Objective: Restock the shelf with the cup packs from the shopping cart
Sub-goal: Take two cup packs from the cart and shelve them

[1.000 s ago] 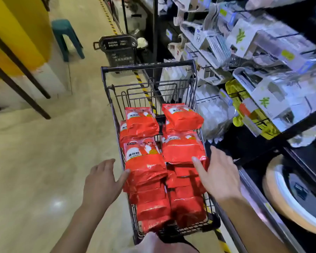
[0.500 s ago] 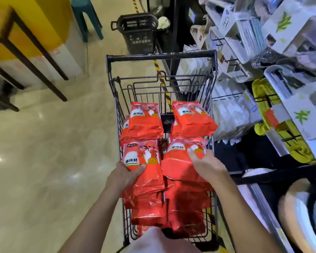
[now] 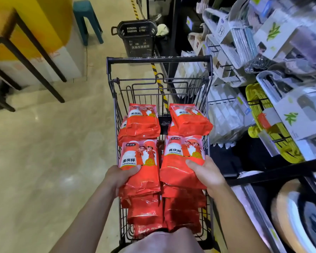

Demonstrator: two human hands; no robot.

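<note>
Looking down into the shopping cart (image 3: pixel 160 60), I have both hands clamped on red cup packs at the top of the load. My left hand (image 3: pixel 119 177) grips the left pack (image 3: pixel 140 167) along its left edge, thumb pressed across the printed front just under the white label. My right hand (image 3: pixel 205 173) holds the right pack (image 3: pixel 181 161) from its right side, thumb lying flat on the red film. The two packs sit side by side, nearly touching, above more red packs (image 3: pixel 162 212) stacked lower in the cart. Two further packs (image 3: pixel 164 120) lie toward the far end of the cart, one on the left and one on the right. The shelf (image 3: pixel 263 172) runs along the right of the cart, its dark rail close to my right wrist, with white boxed goods (image 3: pixel 288 115) and a yellow item (image 3: pixel 266 125) hanging above. A black basket (image 3: pixel 137 38) stands on the floor beyond the cart, and a teal stool (image 3: pixel 88 17) stands farther off to the left.
</note>
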